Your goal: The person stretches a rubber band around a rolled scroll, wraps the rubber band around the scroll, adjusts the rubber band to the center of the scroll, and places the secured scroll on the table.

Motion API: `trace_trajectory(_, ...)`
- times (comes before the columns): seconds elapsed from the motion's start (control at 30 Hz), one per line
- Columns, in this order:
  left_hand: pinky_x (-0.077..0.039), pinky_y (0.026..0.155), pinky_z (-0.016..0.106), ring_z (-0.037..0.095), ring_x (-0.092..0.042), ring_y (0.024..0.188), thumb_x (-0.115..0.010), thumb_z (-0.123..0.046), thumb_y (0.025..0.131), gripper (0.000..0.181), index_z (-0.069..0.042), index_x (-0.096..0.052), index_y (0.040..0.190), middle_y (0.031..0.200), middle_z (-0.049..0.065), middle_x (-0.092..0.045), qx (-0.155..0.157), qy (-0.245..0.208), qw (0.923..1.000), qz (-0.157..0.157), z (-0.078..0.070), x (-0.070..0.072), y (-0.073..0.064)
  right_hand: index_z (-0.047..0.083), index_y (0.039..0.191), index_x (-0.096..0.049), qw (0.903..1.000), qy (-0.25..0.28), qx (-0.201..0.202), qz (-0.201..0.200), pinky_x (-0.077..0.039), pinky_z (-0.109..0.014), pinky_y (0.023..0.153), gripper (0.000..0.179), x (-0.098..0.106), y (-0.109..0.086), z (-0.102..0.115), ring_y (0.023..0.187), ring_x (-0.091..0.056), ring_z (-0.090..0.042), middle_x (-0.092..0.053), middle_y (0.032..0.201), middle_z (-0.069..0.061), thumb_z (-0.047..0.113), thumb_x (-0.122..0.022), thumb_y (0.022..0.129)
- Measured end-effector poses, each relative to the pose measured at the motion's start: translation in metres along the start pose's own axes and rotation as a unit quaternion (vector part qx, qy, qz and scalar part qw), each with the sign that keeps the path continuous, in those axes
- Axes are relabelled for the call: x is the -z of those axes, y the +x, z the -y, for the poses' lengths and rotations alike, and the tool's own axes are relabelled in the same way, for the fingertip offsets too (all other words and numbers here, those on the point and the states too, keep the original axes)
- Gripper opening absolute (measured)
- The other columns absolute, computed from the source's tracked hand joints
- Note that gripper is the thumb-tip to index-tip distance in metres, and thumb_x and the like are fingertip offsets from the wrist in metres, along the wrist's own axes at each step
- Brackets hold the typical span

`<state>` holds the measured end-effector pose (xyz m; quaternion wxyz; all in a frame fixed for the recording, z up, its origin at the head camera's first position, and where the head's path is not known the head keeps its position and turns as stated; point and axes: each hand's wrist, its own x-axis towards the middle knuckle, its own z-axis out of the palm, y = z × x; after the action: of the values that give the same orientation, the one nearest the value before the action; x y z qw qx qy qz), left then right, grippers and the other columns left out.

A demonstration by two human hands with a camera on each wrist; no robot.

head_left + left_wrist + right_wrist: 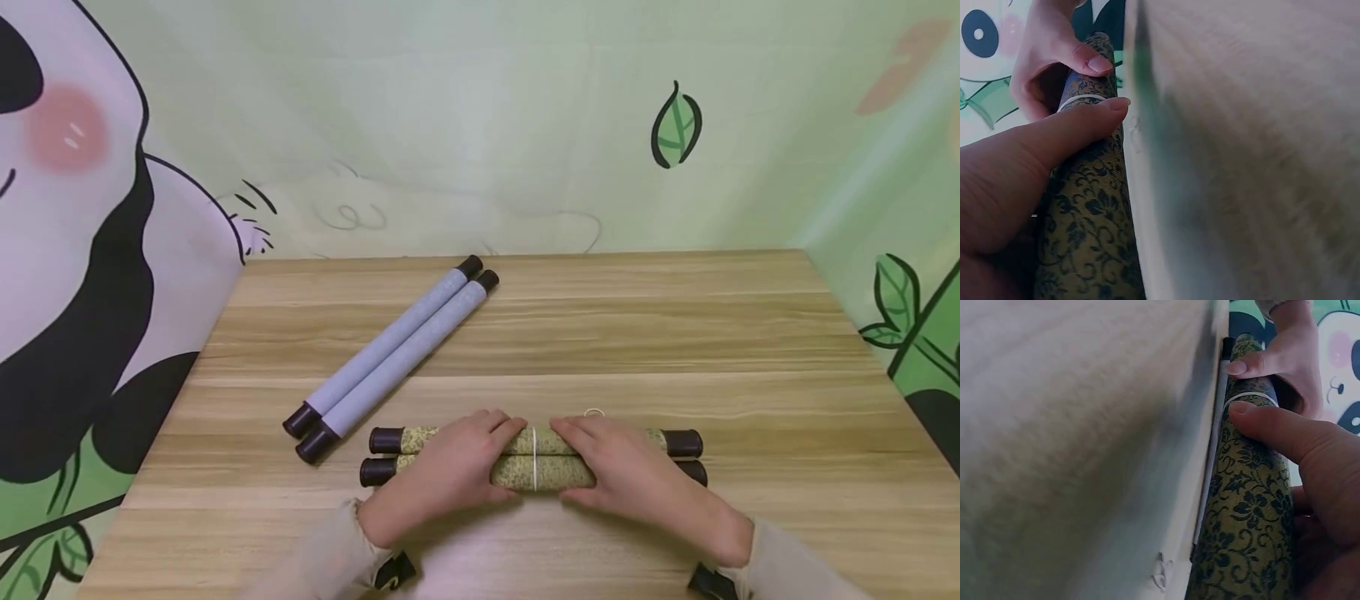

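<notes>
a pair of yellow-green, dark-patterned cloth rolls (517, 475) lies side by side over the near part of a light brown, wood-grained table (750, 350); whether it touches the surface, i cannot tell. a thin white band (535, 458) loops across the middle of both rolls, and dark brown, cylindrical end caps (387, 440) finish them at either side. close up, the wrist views show curling vines and flowers on the fabric of this banded pair.

the left hand (461, 467) grips the banded pair left of its middle, fingers bent over the far side and thumb along the near side. the right hand (645, 475) holds the banded pair right of its middle in the same way. a gap lies between the hands, where the white band shows. beige cloth sleeves (791, 558) cover the forearms, on the near side of the banded pair.

just beyond the banded pair, by the right hand's fingers, a small pale ring (594, 412) shows. two lavender-blue, slim rolls with dark caps (407, 357) lie diagonally, farther back and to the left of the banded pair, near its left caps but apart from it.

well beyond the banded pair hangs a pale green, printed backdrop (487, 125), with a black-and-white cartoon panda (112, 250) to the left and a black-outlined green leaf (677, 129) to the right.
</notes>
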<state>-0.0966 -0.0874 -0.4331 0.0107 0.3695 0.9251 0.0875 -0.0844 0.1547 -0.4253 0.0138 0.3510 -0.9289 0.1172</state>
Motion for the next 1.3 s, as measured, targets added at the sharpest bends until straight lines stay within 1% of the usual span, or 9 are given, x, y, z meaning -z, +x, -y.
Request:
trace_trajectory(0.17,-0.058,0.091,0.031,0.018,-0.064,0.107,-0.082,-0.056,0.069,0.089,-0.005,-0.054,0.135,0.121,0.005,-0.065,0.0,0.008,0.9999,0.012,-0.003,-0.011,-0.001,0.0,0.133,-0.058,0.9998,-0.012,-0.004,0.016,-0.057,-0.045,0.094,0.083,-0.008,-0.001,0.003,0.112,-0.067,-0.03,-0.068,0.126,-0.014,0.046,-0.084,0.07)
trace_trajectory(0.3,-0.059,0.087,0.03,0.017,-0.064,0.105,-0.082,-0.056,0.068,0.087,-0.006,-0.054,0.133,0.119,0.005,-0.065,0.005,0.017,0.9998,0.012,-0.006,-0.014,-0.001,0.001,0.133,-0.058,0.9995,-0.016,-0.01,0.026,-0.056,-0.045,0.095,0.082,-0.012,-0.001,0.003,0.113,-0.067,-0.03,-0.067,0.126,-0.014,0.047,-0.083,0.07)
trace_trajectory(0.43,-0.059,0.088,0.03,0.017,-0.063,0.107,-0.082,-0.056,0.068,0.087,-0.006,-0.054,0.133,0.12,0.004,-0.065,0.008,0.022,0.9996,0.012,-0.006,-0.016,0.0,0.002,0.133,-0.058,0.9993,-0.02,-0.017,0.027,-0.056,-0.045,0.096,0.081,-0.015,-0.001,0.002,0.114,-0.066,-0.03,-0.067,0.126,-0.013,0.047,-0.083,0.071)
trace_trajectory(0.77,-0.058,0.091,0.03,0.017,-0.061,0.112,-0.08,-0.059,0.069,0.089,-0.007,-0.054,0.135,0.125,0.004,-0.063,0.011,0.028,0.9994,0.02,-0.006,-0.018,0.002,0.001,0.132,-0.059,0.9994,-0.024,-0.013,0.02,-0.056,-0.044,0.096,0.08,-0.017,-0.001,-0.001,0.114,-0.066,-0.029,-0.068,0.125,-0.013,0.047,-0.083,0.071)
trace_trajectory(0.93,-0.056,0.096,0.03,0.018,-0.06,0.115,-0.079,-0.061,0.07,0.09,-0.006,-0.053,0.136,0.127,0.005,-0.062,0.009,0.032,0.9993,0.02,-0.005,-0.02,0.002,0.002,0.133,-0.058,0.9994,-0.024,-0.015,0.019,-0.055,-0.044,0.098,0.081,-0.02,-0.001,-0.002,0.116,-0.066,-0.029,-0.068,0.127,-0.012,0.049,-0.083,0.071)
trace_trajectory(1.1,-0.053,0.101,0.031,0.018,-0.059,0.117,-0.077,-0.065,0.069,0.095,-0.006,-0.051,0.138,0.13,0.005,-0.061,0.003,0.026,0.9994,0.024,-0.003,-0.018,0.003,0.001,0.138,-0.053,0.9987,0.012,-0.028,0.04,-0.051,-0.047,0.103,0.086,-0.013,-0.001,-0.003,0.122,-0.062,-0.031,-0.063,0.135,-0.013,0.051,-0.08,0.073)
trace_trajectory(1.13,-0.052,0.102,0.031,0.019,-0.058,0.118,-0.077,-0.066,0.069,0.097,-0.005,-0.05,0.139,0.131,0.006,-0.06,0.003,0.021,0.9995,0.025,-0.003,-0.016,0.003,0.002,0.139,-0.053,0.9986,0.02,-0.031,0.039,-0.051,-0.047,0.104,0.086,-0.01,-0.001,-0.004,0.122,-0.062,-0.031,-0.063,0.134,-0.013,0.051,-0.079,0.075)
trace_trajectory(1.2,-0.049,0.107,0.034,0.02,-0.057,0.122,-0.074,-0.068,0.07,0.099,-0.005,-0.048,0.142,0.135,0.006,-0.059,0.001,0.01,0.9997,0.024,0.0,-0.01,0.003,0.002,0.14,-0.053,0.9988,0.029,-0.032,0.02,-0.052,-0.047,0.103,0.081,-0.002,0.0,-0.007,0.121,-0.063,-0.031,-0.064,0.134,-0.013,0.05,-0.077,0.079)
trace_trajectory(1.3,-0.044,0.113,0.036,0.021,-0.055,0.127,-0.068,-0.069,0.076,0.094,-0.006,-0.048,0.143,0.137,0.006,-0.058,-0.006,0.007,1.0,0.004,0.004,0.002,0.005,0.002,0.136,-0.057,0.9989,0.014,-0.03,-0.034,-0.055,-0.046,0.098,0.065,0.009,0.003,-0.014,0.115,-0.067,-0.031,-0.067,0.128,-0.014,0.04,-0.073,0.086)
